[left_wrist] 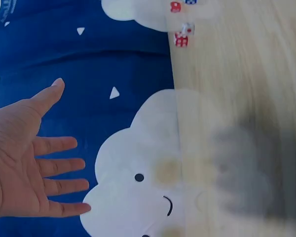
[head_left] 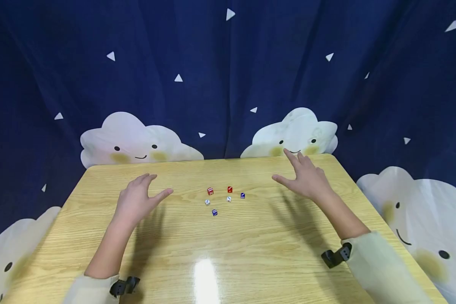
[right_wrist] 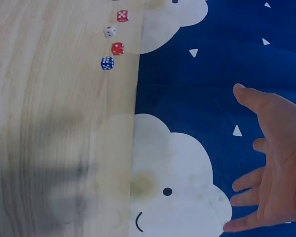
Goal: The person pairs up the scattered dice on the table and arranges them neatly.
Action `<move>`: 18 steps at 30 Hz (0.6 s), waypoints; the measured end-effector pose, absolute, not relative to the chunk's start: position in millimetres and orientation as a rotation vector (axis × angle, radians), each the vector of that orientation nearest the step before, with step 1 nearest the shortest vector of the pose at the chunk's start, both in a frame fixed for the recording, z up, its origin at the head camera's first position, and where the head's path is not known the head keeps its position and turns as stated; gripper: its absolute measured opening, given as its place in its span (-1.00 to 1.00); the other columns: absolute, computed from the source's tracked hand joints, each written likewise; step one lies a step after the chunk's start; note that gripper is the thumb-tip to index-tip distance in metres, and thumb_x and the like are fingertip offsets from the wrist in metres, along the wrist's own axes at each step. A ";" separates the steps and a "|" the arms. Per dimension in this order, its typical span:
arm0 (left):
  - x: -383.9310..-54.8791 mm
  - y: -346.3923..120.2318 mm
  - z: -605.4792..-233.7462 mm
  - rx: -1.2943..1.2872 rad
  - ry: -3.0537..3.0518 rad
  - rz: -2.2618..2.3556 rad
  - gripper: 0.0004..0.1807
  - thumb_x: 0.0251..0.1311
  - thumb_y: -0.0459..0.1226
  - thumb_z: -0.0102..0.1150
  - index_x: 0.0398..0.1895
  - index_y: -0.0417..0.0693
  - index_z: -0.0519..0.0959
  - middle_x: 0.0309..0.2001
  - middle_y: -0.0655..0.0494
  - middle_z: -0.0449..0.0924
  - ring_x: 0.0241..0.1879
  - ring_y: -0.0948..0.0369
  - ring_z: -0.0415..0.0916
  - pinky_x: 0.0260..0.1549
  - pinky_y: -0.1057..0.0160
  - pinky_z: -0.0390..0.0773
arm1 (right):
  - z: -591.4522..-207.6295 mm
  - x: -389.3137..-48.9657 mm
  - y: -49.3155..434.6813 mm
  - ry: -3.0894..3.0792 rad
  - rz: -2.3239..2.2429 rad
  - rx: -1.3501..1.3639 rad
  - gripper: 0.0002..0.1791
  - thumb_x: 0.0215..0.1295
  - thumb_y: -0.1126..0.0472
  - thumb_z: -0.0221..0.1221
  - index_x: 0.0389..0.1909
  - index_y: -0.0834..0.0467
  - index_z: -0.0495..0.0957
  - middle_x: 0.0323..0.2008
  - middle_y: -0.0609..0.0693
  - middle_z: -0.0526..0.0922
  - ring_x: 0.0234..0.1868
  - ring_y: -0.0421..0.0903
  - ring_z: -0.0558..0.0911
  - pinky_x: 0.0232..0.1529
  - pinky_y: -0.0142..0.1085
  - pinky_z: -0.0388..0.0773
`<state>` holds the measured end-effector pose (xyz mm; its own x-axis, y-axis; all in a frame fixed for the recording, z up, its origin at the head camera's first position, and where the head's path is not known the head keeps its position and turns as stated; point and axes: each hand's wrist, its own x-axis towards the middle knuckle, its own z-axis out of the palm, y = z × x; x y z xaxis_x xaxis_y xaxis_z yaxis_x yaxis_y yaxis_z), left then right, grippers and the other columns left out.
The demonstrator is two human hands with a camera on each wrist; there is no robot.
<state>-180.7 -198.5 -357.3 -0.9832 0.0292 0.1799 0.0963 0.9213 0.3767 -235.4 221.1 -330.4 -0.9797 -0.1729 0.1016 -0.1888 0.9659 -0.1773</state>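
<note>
Several small dice lie loosely grouped on the wooden table (head_left: 228, 245) between my hands. At the back are a left red die (head_left: 210, 191) and a right red die (head_left: 229, 189). A white die (head_left: 207, 202) and another white die (head_left: 229, 199) sit in front of them. One blue die (head_left: 242, 196) is at the right, and a second blue die (head_left: 214, 213) lies nearest me. My left hand (head_left: 135, 202) hovers left of the dice, fingers extended and thumb spread, holding nothing. To their right, my right hand (head_left: 308, 179) is also raised above the table, empty, with fingers spread.
A dark blue curtain (head_left: 228, 84) with white triangles and smiling clouds hangs behind the table's back edge and down both sides. Each wrist wears a black strap device, the left one (head_left: 124, 287) and the right one (head_left: 337, 255). Light glares on the tabletop near the front.
</note>
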 end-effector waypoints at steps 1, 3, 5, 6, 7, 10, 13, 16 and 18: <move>-181.5 -196.3 -359.1 -0.108 -2.902 -0.603 -0.09 -0.04 0.35 -0.15 0.16 -0.19 0.28 0.19 -0.26 0.23 0.16 -0.23 0.16 0.00 -0.26 0.14 | -332.1 -235.0 220.9 -3.025 0.304 0.295 -0.02 -0.05 -0.51 -0.16 0.35 -0.16 -0.21 0.30 0.26 0.05 0.29 0.24 0.07 -0.05 0.31 0.14; -182.4 -191.3 -362.0 -0.136 -2.886 -0.642 -0.14 -0.04 0.32 -0.10 0.13 -0.17 0.33 0.16 -0.22 0.30 0.14 -0.19 0.21 0.00 -0.22 0.19 | -335.3 -234.0 220.0 -3.018 0.346 0.313 -0.03 -0.05 -0.50 -0.13 0.35 -0.12 -0.14 0.29 0.20 0.12 0.27 0.20 0.15 -0.07 0.29 0.18; -182.0 -186.8 -365.4 -0.156 -2.881 -0.667 -0.19 -0.03 0.28 -0.05 0.10 -0.16 0.36 0.13 -0.19 0.34 0.12 -0.16 0.25 0.00 -0.18 0.23 | -340.1 -233.7 217.6 -3.014 0.382 0.332 -0.04 -0.04 -0.49 -0.11 0.34 -0.08 -0.08 0.28 0.13 0.18 0.25 0.16 0.21 -0.07 0.26 0.21; -181.8 -184.7 -367.1 -0.171 -2.877 -0.677 -0.22 -0.02 0.26 -0.02 0.08 -0.15 0.38 0.11 -0.17 0.37 0.11 -0.14 0.27 -0.01 -0.16 0.25 | -342.4 -233.2 216.3 -3.016 0.394 0.340 -0.04 -0.04 -0.48 -0.11 0.34 -0.07 -0.05 0.27 0.12 0.21 0.23 0.15 0.24 -0.06 0.25 0.22; -181.6 -182.5 -369.1 -0.184 -2.872 -0.696 -0.26 -0.02 0.23 0.01 0.06 -0.15 0.40 0.09 -0.16 0.39 0.10 -0.13 0.29 -0.01 -0.13 0.28 | -344.5 -232.5 215.0 -3.018 0.409 0.347 -0.05 -0.03 -0.47 -0.10 0.33 -0.05 -0.03 0.26 0.11 0.23 0.21 0.15 0.27 -0.06 0.24 0.23; -180.8 -176.0 -375.3 -0.206 -2.881 -0.776 -0.33 -0.01 0.18 0.05 0.04 -0.11 0.43 0.07 -0.10 0.43 0.09 -0.08 0.33 -0.02 -0.07 0.33 | -351.5 -231.3 212.2 -3.025 0.452 0.377 -0.07 -0.01 -0.44 -0.07 0.33 -0.02 0.00 0.23 0.13 0.27 0.18 0.17 0.31 -0.05 0.18 0.28; -181.5 -170.3 -382.1 -0.212 -2.896 -0.858 -0.37 0.00 0.16 0.06 0.03 -0.07 0.44 0.04 -0.04 0.47 0.05 -0.02 0.39 -0.06 -0.02 0.38 | -357.9 -230.4 210.8 -3.027 0.503 0.406 -0.09 0.01 -0.41 -0.06 0.32 0.00 0.02 0.21 0.16 0.29 0.16 0.20 0.32 -0.04 0.14 0.31; -183.3 -165.0 -387.8 -0.212 -2.916 -0.890 -0.41 0.00 0.12 0.09 0.02 -0.06 0.46 0.00 0.00 0.51 -0.01 0.01 0.44 -0.11 0.02 0.42 | -363.7 -229.6 208.3 -3.019 0.558 0.425 -0.12 0.02 -0.39 -0.04 0.30 0.02 0.07 0.19 0.16 0.32 0.16 0.19 0.33 -0.01 0.12 0.30; -184.5 -161.4 -390.8 -0.218 -2.923 -0.889 -0.44 0.00 0.09 0.11 0.00 -0.06 0.48 -0.02 0.01 0.53 -0.06 0.02 0.48 -0.15 0.04 0.45 | -367.4 -228.8 205.6 -3.020 0.588 0.434 -0.14 0.03 -0.37 -0.03 0.29 0.03 0.10 0.18 0.15 0.34 0.16 0.19 0.33 -0.01 0.11 0.31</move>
<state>-184.5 -161.4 -390.8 -0.9867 0.1131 0.1164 0.1588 0.8217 0.5474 -228.8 205.6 -367.4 -0.9604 -0.2649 0.0865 -0.2780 0.8894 -0.3629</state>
